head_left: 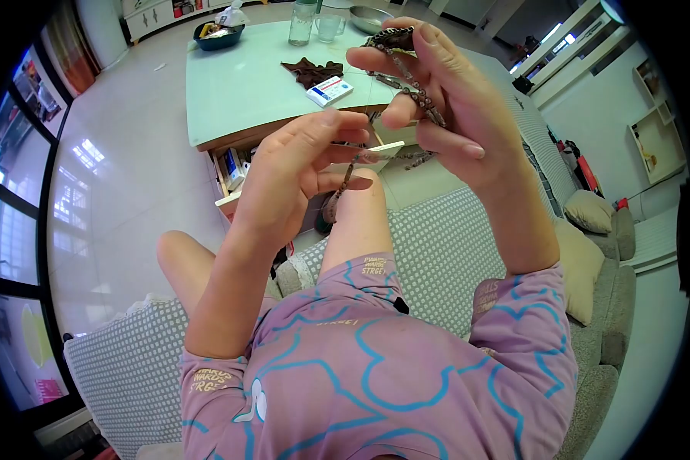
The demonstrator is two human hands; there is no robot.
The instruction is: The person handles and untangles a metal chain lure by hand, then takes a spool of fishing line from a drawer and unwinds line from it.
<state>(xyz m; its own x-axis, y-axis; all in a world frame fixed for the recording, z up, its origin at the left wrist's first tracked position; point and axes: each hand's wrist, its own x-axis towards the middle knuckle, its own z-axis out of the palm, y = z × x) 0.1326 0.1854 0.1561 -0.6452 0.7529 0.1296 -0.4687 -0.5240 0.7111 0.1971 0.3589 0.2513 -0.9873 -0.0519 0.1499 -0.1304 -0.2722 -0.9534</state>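
right hand [468,107] half-curled, holding looped beaded string [422,101], left hand [291,165] loosely curled at its lower strands, pinch unclear

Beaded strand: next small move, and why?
Probably ease the left hand slightly outward while the right hand steadies: the beaded strand is bunched around the right fingers and runs across to the left, so gentle spreading might separate it.

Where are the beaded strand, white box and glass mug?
Beaded strand [422,100]: head view, on beads in its upper part.
White box [330,91]: head view, on its top face.
Glass mug [329,30]: head view, on its body.
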